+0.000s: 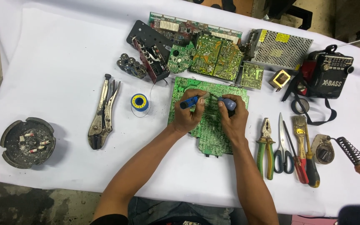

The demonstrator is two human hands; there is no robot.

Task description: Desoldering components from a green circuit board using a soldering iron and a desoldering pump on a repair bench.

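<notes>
Working near the middle of the tabletop, we had both hands down on the green board (210, 125). Our left hand (187, 118) was closed around a blue-handled tool (189, 101), its tip aimed right; our right hand (232, 120) was curled on a second blue handle (229, 102), its thin metal tip angled left toward the first. The two tips met over the board's upper part, so we judged we were in the middle of working one spot there, likely a joint or small part. Any next move would have called for a steady board and tips kept on that one point. Pliers (265, 146) and scissors (283, 146) lay toward the right edge, locking pliers (103, 112) and a solder spool (139, 102) to the left.
</notes>
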